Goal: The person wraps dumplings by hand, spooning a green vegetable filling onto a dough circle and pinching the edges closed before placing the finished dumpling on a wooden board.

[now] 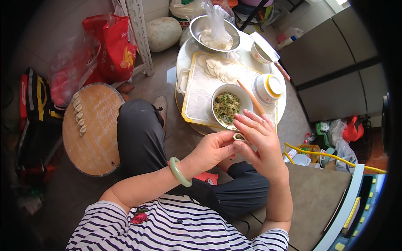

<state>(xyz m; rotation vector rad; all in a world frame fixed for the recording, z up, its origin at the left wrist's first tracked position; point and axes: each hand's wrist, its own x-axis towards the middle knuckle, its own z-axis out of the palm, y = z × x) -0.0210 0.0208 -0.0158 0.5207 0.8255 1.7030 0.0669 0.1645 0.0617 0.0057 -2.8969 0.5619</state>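
Observation:
Between my two hands is a partly folded dumpling [239,137], its green filling showing through an opening in the dough. My left hand [216,146] grips its near side with thumb and fingers. My right hand [257,138] presses its thumb at the dumpling's edge, the other fingers stretched out above. Just beyond them stands a bowl [246,97] of chopped green and brown filling [226,106]. Overlapping round dough wrappers [216,69] lie on a floured board [199,105] with a yellow rim. Several finished dumplings [79,114] sit in a row on a round wooden board [97,138] at left.
An upturned bowl [267,89] and a wooden stick [251,97] are beside the filling bowl. Farther back, a steel colander [230,26] holds bagged dough [216,39]. A cleaver [265,47] rests across a bowl [260,56] at the table's right edge, its handle overhanging.

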